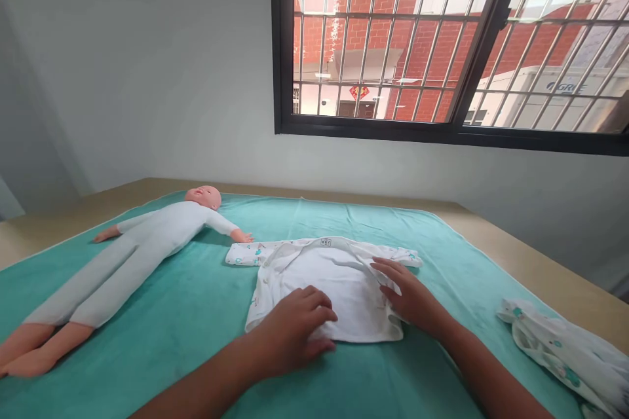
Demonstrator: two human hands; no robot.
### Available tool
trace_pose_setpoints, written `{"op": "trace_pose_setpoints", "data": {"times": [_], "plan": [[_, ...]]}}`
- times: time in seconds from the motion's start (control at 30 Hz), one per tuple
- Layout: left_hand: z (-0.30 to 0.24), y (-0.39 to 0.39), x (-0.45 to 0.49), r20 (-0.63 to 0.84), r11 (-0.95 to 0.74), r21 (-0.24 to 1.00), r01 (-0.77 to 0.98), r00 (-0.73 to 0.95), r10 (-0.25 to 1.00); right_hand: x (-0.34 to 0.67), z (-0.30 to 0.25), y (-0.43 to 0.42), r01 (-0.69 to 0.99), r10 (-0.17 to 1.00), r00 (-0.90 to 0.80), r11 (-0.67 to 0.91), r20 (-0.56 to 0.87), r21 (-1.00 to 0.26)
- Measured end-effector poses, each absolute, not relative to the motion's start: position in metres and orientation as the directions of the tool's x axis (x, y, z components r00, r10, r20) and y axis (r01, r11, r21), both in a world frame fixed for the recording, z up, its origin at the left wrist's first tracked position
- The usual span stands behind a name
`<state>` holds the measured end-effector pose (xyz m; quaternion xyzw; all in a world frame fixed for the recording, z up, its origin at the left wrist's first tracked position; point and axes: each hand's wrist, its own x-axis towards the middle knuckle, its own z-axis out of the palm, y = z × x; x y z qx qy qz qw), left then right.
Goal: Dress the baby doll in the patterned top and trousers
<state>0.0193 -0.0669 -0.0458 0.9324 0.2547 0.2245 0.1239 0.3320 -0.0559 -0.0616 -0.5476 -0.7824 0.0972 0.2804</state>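
A white baby shirt (324, 294) with small printed figures lies spread open in front of me, its sleeves stretched out to both sides and its collar at the far edge. My left hand (299, 327) is over the lower left part of the shirt, fingers loosely bent and thumb apart, holding nothing. At the shirt's right side is my right hand (405, 291), its fingers spread along the opened front panel; whether the fingertips press on the cloth I cannot tell. To the left a baby doll (152, 229) in a white bodysuit lies on its back, one hand close to the left sleeve.
A green blanket (196, 314) covers most of the wooden table (521, 249). Another white printed garment (565, 353) lies bunched at the right. Behind the table are a grey wall (147, 78) and a dark-framed window (373, 127) with metal bars.
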Motion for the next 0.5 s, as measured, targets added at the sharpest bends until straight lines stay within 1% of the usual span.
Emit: {"op": "trace_pose_setpoints", "data": {"times": [0.03, 0.07, 0.1, 0.17, 0.23, 0.33, 0.5], "plan": [[-0.046, -0.072, 0.024, 0.311, -0.849, 0.317, 0.422, 0.800, 0.514, 0.325, -0.052, -0.062, 0.796, 0.907, -0.265, 0.398, 0.327, -0.457], [-0.046, -0.076, 0.027, 0.278, -0.850, 0.299, 0.434, 0.813, 0.512, 0.318, -0.043, -0.070, 0.791, 0.915, -0.299, 0.397, 0.273, -0.466], [-0.046, -0.078, 0.028, 0.253, -0.843, 0.290, 0.452, 0.814, 0.523, 0.312, -0.034, -0.078, 0.788, 0.921, -0.344, 0.390, 0.185, -0.476], [-0.047, -0.079, 0.029, 0.234, -0.819, 0.283, 0.500, 0.792, 0.564, 0.303, -0.020, -0.092, 0.802, 0.902, -0.432, 0.395, 0.022, -0.449], [-0.049, -0.078, 0.028, 0.235, -0.796, 0.273, 0.541, 0.765, 0.600, 0.299, -0.011, -0.101, 0.818, 0.881, -0.469, 0.406, -0.064, -0.407], [-0.053, -0.075, 0.028, 0.240, -0.782, 0.276, 0.559, 0.748, 0.619, 0.301, -0.005, -0.105, 0.822, 0.869, -0.485, 0.415, -0.097, -0.390], [-0.056, -0.070, 0.027, 0.278, -0.741, 0.401, 0.539, 0.699, 0.659, 0.311, -0.002, -0.104, 0.809, 0.856, -0.515, 0.465, -0.050, -0.359]]}}
